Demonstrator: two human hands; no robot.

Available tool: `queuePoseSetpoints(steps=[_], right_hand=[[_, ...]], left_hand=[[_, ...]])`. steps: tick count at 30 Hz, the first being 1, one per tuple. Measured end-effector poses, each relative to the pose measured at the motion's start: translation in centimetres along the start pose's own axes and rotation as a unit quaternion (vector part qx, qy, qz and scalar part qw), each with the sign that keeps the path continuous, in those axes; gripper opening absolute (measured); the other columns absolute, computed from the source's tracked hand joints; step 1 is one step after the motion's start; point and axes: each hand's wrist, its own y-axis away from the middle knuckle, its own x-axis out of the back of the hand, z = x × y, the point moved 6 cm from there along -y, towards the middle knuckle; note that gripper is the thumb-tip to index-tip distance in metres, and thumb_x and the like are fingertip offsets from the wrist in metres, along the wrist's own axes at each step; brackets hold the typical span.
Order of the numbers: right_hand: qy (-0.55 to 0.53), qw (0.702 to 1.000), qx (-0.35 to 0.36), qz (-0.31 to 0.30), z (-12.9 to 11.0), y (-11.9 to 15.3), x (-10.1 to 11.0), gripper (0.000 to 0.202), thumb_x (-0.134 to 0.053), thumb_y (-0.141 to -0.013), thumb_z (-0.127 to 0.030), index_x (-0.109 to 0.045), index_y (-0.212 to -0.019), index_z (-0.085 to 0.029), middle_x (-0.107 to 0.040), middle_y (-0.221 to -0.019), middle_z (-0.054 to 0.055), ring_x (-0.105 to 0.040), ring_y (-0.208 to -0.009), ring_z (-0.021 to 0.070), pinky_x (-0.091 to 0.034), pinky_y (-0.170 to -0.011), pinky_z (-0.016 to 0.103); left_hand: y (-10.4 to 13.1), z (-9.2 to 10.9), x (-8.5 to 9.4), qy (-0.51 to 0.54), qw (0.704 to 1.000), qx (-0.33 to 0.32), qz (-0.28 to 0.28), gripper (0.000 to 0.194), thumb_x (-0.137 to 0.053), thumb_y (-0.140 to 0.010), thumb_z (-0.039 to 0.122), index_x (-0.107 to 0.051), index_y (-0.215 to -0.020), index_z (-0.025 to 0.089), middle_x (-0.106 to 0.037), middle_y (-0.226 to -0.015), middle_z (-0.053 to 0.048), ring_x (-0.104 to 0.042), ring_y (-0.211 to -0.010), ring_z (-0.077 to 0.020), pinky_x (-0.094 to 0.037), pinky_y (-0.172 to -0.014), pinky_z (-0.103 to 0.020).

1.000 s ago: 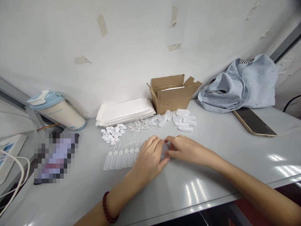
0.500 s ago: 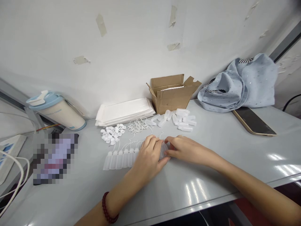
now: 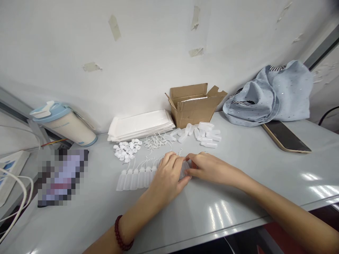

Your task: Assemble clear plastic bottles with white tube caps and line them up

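Note:
Several translucent bottles with white caps and strings (image 3: pixel 134 180) lie side by side in a row on the grey table. My left hand (image 3: pixel 169 173) lies over the right part of that row, palm down, its fingers bent against more bottles, which it partly hides. From the right, my right hand (image 3: pixel 202 166) pinches a clear bottle (image 3: pixel 184 168) at the row's end between thumb and fingers. Loose white caps (image 3: pixel 127 150), a tangle of white strings (image 3: pixel 156 141) and a pile of loose bottles (image 3: pixel 205 134) lie behind the hands.
At the back are a stack of white sheets (image 3: pixel 140 125), an open cardboard box (image 3: pixel 196 109), a blue cloth bag (image 3: pixel 286 91) and a phone (image 3: pixel 286 135). On the left are a tumbler (image 3: pixel 69 125), a blurred purple item (image 3: pixel 63 178) and white cables (image 3: pixel 25 194).

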Motion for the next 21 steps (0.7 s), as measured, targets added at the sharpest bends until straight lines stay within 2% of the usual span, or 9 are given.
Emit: queuePoseSetpoints(steps=[7, 14, 18, 21], right_hand=[[-0.008, 1.0, 0.002, 0.001, 0.0, 0.1, 0.0, 0.022, -0.051, -0.084, -0.039, -0.057, -0.084, -0.018, -0.06, -0.074, 0.004, -0.055, -0.067, 0.0177, -0.033, -0.055, 0.026], [-0.006, 1.0, 0.0, -0.001, 0.0, 0.0, 0.1, 0.025, -0.052, -0.084, -0.041, -0.06, -0.085, -0.017, -0.061, -0.074, 0.005, -0.055, -0.066, 0.0175, -0.033, -0.054, 0.026], [-0.01, 1.0, 0.004, 0.012, 0.2, 0.0, 0.4, 0.028, -0.052, -0.085, -0.04, -0.063, -0.096, -0.016, -0.064, -0.078, 0.006, -0.058, -0.07, 0.0192, -0.036, -0.058, 0.028], [-0.034, 0.999, 0.011, 0.025, 0.4, -0.1, 0.9, 0.034, -0.052, -0.087, -0.039, -0.063, -0.107, -0.013, -0.067, -0.076, 0.006, -0.06, -0.07, 0.0192, -0.039, -0.061, 0.029]], left_hand=[[0.0, 0.1, 0.2, -0.007, 1.0, -0.008, 0.011, 0.037, -0.066, -0.081, 0.019, -0.048, -0.113, 0.015, -0.056, -0.107, -0.011, -0.047, -0.109, -0.0287, -0.046, -0.093, -0.047], [0.1, -0.1, 0.5, -0.017, 1.0, -0.007, 0.016, 0.04, -0.068, -0.081, 0.032, -0.049, -0.113, 0.017, -0.057, -0.107, -0.011, -0.048, -0.109, -0.0307, -0.046, -0.091, -0.05], [0.2, -0.1, 1.3, -0.022, 0.999, -0.013, 0.042, 0.041, -0.063, -0.084, 0.036, -0.05, -0.116, 0.014, -0.057, -0.109, -0.013, -0.047, -0.112, -0.031, -0.046, -0.093, -0.049], [0.0, -0.9, 2.4, -0.025, 0.997, 0.002, 0.071, 0.028, -0.049, -0.093, 0.032, -0.053, -0.113, 0.014, -0.058, -0.108, -0.013, -0.047, -0.111, -0.0291, -0.044, -0.095, -0.05]])
